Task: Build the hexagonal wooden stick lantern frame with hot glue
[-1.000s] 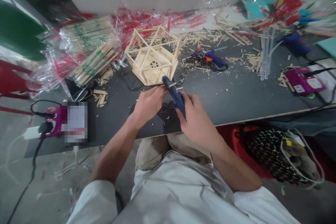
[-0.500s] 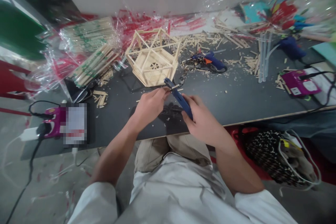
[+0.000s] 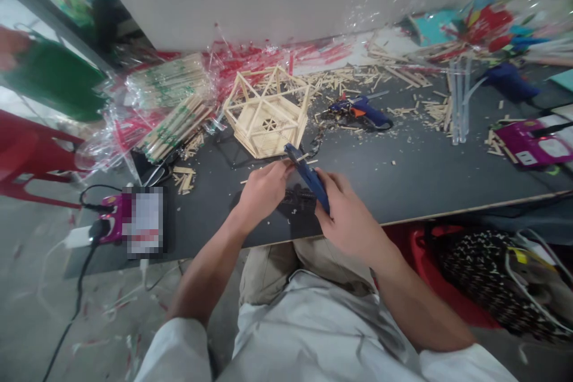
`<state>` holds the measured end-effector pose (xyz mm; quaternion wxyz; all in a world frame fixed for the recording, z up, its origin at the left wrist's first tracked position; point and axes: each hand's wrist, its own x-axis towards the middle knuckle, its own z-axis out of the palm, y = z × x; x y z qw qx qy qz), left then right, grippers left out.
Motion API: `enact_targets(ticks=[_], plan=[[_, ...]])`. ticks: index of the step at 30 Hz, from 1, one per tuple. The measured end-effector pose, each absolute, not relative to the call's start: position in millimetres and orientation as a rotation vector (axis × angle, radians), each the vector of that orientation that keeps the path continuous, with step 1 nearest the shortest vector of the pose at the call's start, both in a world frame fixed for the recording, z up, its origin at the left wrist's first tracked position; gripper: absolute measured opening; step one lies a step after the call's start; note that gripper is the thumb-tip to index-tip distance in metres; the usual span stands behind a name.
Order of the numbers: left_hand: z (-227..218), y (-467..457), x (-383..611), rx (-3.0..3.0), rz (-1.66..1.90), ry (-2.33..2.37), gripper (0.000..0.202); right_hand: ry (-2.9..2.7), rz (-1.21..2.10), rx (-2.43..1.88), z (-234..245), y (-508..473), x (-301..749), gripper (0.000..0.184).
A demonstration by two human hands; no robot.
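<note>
My right hand (image 3: pixel 349 209) is wrapped around a long, narrow blue cutter (image 3: pixel 313 182) that slants up and to the left. Close beside it, my left hand (image 3: pixel 265 190) pinches a thin wooden stick (image 3: pixel 308 157), whose pale end shows across the cutter near its tip. The fingers of the left hand partly hide the stick. Just beyond both hands stands a hexagonal frame (image 3: pixel 268 112) built of wooden sticks, with a slatted floor and a small wheel-like pattern in it.
A blue glue gun (image 3: pixel 371 114) lies right of the frame among wood scraps. Bundled sticks (image 3: pixel 179 125) and plastic wrapping are at left. Clear glue sticks (image 3: pixel 459 101) lie at right. Purple power strips (image 3: pixel 117 218) sit at both sides. A red stool (image 3: pixel 31 155) stands left.
The whole view has shifted, so the table's contents appear farther right and slightly lower. Both hands keep nearly the same hold on the stick and cutter.
</note>
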<state>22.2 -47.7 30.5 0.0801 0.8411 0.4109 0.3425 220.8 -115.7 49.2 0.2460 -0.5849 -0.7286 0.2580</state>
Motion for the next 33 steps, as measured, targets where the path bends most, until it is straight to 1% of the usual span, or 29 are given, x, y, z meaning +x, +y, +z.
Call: enact_targets(ticks=[3, 9, 22, 27, 30, 33], plan=[[30, -47, 22, 2.492, 1.010, 1.231, 0.027, -2.015, 0.673, -1.620, 48, -117, 219, 0.064], [31, -45, 22, 2.492, 1.097, 1.153, 0.026, -2.041, 0.666, -1.621, 50, -117, 219, 0.063], [34, -49, 23, 2.487, 1.000, 1.255, 0.032, -2.012, 0.630, -1.597, 46, -124, 221, 0.073], [31, -48, 23, 2.498, 1.000, 1.250, 0.029, -1.987, 0.772, -1.529, 51, -122, 233, 0.068], [30, -49, 25, 2.501, 1.078, 1.234, 0.027, -1.925, 0.840, -1.532, 56, -122, 239, 0.062], [30, -51, 28, 2.457, 1.152, 1.222, 0.024, -1.859, 0.872, -1.514, 59, -124, 241, 0.059]])
